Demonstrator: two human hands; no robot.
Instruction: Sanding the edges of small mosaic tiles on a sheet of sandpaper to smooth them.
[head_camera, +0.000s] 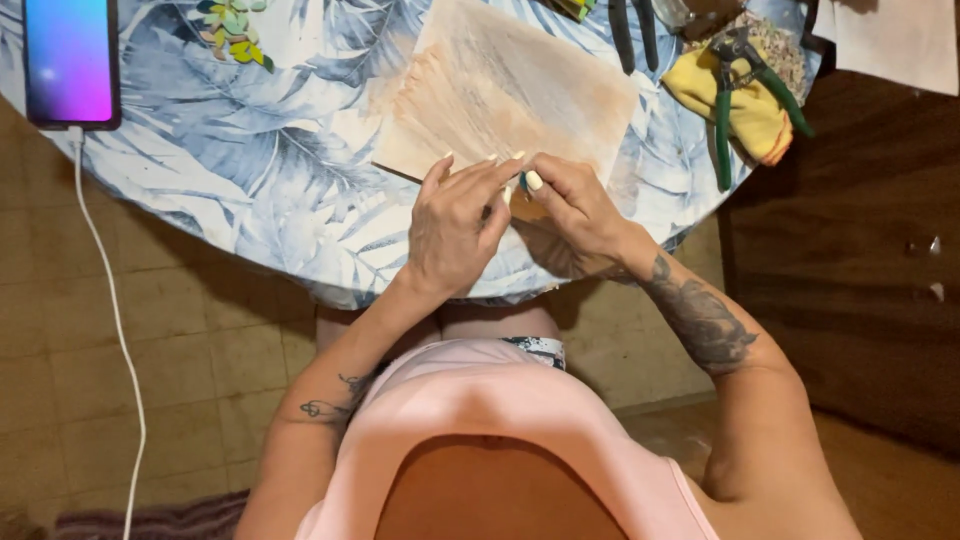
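Both hands meet at the near edge of the wooden board (510, 90): left hand (455, 225) and right hand (570, 205) pinch a small piece (522, 183) between curled fingertips. Green-handled pliers (745, 85) lie on a yellow cloth (745, 115) right of the board on the desk (250, 150).

Round leaf-print table (250, 170) with wooden board (520, 80), phone (70, 60), green-handled pliers (745, 90).
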